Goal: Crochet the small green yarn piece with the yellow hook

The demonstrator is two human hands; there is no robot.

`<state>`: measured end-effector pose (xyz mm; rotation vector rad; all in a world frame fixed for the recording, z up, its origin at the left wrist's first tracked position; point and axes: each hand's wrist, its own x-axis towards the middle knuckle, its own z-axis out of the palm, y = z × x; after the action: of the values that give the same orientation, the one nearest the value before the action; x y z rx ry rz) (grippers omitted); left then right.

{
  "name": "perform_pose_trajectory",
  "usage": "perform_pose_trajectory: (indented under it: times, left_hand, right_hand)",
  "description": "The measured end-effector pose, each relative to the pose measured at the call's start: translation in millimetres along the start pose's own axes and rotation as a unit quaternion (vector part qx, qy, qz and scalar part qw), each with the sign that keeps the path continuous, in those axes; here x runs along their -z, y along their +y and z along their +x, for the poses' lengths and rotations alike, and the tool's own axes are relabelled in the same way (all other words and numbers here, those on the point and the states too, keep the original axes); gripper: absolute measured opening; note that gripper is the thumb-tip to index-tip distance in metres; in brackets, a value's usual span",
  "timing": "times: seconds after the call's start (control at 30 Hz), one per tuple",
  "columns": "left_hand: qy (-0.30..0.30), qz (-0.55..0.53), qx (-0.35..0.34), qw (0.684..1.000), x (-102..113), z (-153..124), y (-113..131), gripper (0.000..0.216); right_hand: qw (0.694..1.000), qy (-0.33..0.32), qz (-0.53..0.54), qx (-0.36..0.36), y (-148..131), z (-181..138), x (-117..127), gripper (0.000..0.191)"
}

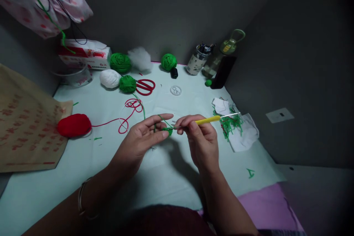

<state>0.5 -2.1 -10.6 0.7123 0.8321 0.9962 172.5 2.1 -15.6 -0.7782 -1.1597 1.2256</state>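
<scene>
My right hand (201, 141) grips a crochet hook (208, 120) with a yellow handle; its metal tip points left. Between thumb and fingers of my left hand (146, 132) is a small piece of green crochet (169, 131), and the hook's tip meets it. Green yarn runs over my left index finger, and a strand leads back toward a green yarn ball (127, 84). Beside that ball lie red-handled scissors (145, 87), their blades hidden behind it. Part of the crochet is covered by my left thumb.
Red yarn (74, 125) trails a loose tangle on the left, by a brown paper bag (30, 125). White yarn (110, 78), a pen cup (195, 61), a bottle (218, 57) and a dark phone-like slab (224, 72) stand farther back. Green scraps (231, 123) lie on the right.
</scene>
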Motion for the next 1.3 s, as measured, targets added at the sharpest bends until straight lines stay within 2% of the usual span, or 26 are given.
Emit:
perform_pose_trajectory:
  times: [0.27, 0.4, 0.47, 0.53, 0.63, 0.67, 0.7, 0.77, 0.83, 0.9, 1.0, 1.1, 1.17, 1.23, 1.27, 1.3]
  left_hand:
    - [0.031, 0.108, -0.048, 0.992, -3, -1, 6, 0.037]
    - [0.058, 0.173, -0.083, 0.98, -3, -2, 7, 0.035]
    - [0.074, 0.191, -0.105, 0.973, -3, -3, 5, 0.036]
    - [0.067, 0.167, -0.105, 0.978, -4, -3, 4, 0.043]
    - [-0.001, 0.047, -0.032, 0.998, -3, -3, 3, 0.053]
    - [-0.025, 0.003, 0.003, 1.0, -3, -3, 3, 0.053]
    - [-0.043, -0.035, 0.031, 0.998, -3, -3, 4, 0.049]
    - [-0.054, -0.086, 0.063, 0.993, -4, -3, 6, 0.04]
    - [-0.049, -0.104, 0.058, 0.992, -5, -3, 9, 0.036]
    - [-0.05, -0.09, 0.042, 0.994, -6, -3, 11, 0.037]
    - [-0.045, -0.045, 0.015, 0.998, -7, -3, 11, 0.037]
    - [-0.007, -0.001, -0.01, 1.0, -7, -2, 7, 0.037]
    - [0.013, -0.003, -0.02, 1.0, -6, -2, 4, 0.042]
    - [0.005, -0.046, -0.008, 0.999, -6, -1, 1, 0.044]
    - [-0.005, -0.074, 0.011, 0.997, -6, 0, 1, 0.041]
    - [-0.016, -0.101, 0.033, 0.994, -6, 0, 1, 0.038]
  right_hand:
    - [0.997, -0.007, -0.06, 0.055, -3, -4, -2, 0.018]
    - [0.974, -0.033, -0.187, 0.119, -9, -6, -4, 0.02]
    - [0.946, -0.051, -0.264, 0.18, -10, -8, -5, 0.022]
    - [0.9, -0.058, -0.351, 0.25, -7, -12, -6, 0.024]
    - [0.818, -0.046, -0.467, 0.332, -3, -16, -7, 0.028]
    - [0.815, -0.039, -0.472, 0.333, -2, -17, -6, 0.028]
    - [0.834, -0.028, -0.45, 0.317, -2, -16, -6, 0.028]
    - [0.908, 0.005, -0.338, 0.247, -4, -13, -6, 0.025]
    - [0.964, 0.036, -0.201, 0.169, -5, -8, -6, 0.024]
    - [0.983, 0.028, -0.127, 0.127, -6, -4, -6, 0.021]
    - [0.985, -0.005, -0.141, 0.104, -3, -2, -8, 0.018]
    - [0.972, -0.003, -0.201, 0.122, -1, -6, -8, 0.023]
    - [0.943, -0.013, -0.284, 0.173, 1, -11, -9, 0.029]
    - [0.897, -0.032, -0.371, 0.236, 1, -15, -9, 0.036]
    - [0.883, -0.035, -0.393, 0.255, 0, -15, -9, 0.037]
    - [0.882, -0.029, -0.392, 0.26, 0, -15, -9, 0.036]
